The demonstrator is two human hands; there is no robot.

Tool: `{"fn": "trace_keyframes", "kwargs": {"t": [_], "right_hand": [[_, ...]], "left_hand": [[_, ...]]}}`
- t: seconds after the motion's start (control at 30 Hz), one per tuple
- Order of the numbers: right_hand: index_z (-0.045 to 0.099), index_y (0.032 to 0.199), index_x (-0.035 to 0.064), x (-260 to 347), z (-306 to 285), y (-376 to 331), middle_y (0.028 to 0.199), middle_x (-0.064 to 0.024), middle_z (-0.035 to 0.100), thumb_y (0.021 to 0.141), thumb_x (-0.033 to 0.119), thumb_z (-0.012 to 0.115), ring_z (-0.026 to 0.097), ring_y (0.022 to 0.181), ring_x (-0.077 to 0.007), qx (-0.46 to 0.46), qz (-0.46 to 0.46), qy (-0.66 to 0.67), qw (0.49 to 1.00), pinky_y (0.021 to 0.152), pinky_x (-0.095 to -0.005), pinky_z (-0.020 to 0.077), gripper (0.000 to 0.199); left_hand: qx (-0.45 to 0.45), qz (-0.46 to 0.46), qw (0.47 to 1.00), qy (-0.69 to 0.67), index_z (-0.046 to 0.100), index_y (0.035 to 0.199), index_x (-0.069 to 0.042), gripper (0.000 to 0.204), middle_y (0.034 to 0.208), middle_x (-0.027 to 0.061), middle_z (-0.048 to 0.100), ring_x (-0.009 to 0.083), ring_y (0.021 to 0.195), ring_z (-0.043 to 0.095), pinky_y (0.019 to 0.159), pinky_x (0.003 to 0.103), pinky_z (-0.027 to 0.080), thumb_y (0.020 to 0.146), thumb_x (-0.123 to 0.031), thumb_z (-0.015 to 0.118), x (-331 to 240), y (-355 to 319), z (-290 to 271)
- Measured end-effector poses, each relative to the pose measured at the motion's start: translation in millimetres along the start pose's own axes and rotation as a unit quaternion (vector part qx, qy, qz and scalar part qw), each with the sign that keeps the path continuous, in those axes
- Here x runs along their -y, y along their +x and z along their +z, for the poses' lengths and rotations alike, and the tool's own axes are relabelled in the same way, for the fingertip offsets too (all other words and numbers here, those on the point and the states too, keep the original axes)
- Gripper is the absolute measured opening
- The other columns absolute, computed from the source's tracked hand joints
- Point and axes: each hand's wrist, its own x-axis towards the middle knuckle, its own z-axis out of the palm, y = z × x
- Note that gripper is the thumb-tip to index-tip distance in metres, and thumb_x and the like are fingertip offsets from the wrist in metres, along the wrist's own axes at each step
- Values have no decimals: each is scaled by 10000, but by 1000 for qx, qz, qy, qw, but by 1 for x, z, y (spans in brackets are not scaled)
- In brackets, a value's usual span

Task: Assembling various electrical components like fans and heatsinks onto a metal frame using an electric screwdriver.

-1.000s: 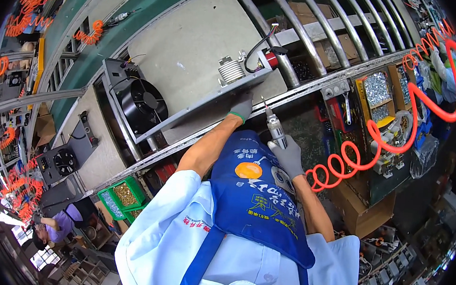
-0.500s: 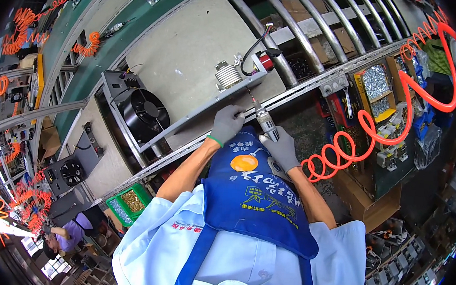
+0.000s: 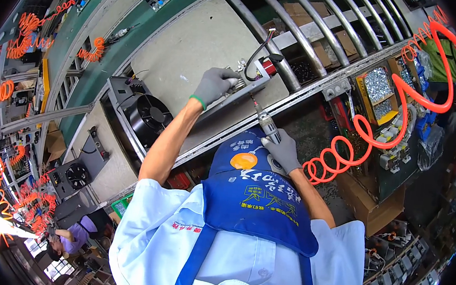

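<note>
My left hand (image 3: 216,86), in a grey glove, reaches over the sheet-metal panel (image 3: 221,105) with its fingers closed on a ribbed silver part (image 3: 239,87), which it largely hides. My right hand (image 3: 287,152), also gloved, is wrapped round an air screwdriver (image 3: 268,124). The driver's bit points at the panel's near side, close to the ribbed part; whether it touches a screw is too small to tell. Beside the ribbed part sits a red component (image 3: 269,66) with a dark cable (image 3: 254,55). A black round fan (image 3: 149,111) is at the panel's left end.
A coiled red air hose (image 3: 341,152) runs from the right hand to the upper right. Bare metal rollers (image 3: 297,29) continue the line beyond the grey board (image 3: 177,46). Screw bins (image 3: 377,82) stand at right. Another person (image 3: 73,237) works at the lower left.
My left hand has moved up and forward from the panel's near edge onto the ribbed part. The right hand and screwdriver have shifted only slightly right. The panel has moved a little rightward.
</note>
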Motion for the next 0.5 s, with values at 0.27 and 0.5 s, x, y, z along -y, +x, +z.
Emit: {"fn": "trace_keyframes", "kwargs": {"t": [0.27, 0.5], "right_hand": [[619, 1001, 49, 0, 2, -5, 887, -191, 669, 770, 385, 726, 670, 850, -337, 2, -20, 28, 999, 753, -420, 507, 422], [646, 961, 57, 7, 3, -12, 843, -160, 681, 767, 371, 740, 676, 813, -311, -21, -10, 5, 1000, 743, -412, 512, 381]], "left_hand": [[123, 76, 919, 367, 719, 953, -38, 321, 905, 239, 676, 374, 783, 680, 726, 443, 532, 799, -293, 602, 28, 66, 37], [180, 33, 918, 353, 695, 844, 21, 287, 845, 270, 663, 415, 761, 673, 705, 480, 528, 788, -232, 572, 26, 71, 44]]}}
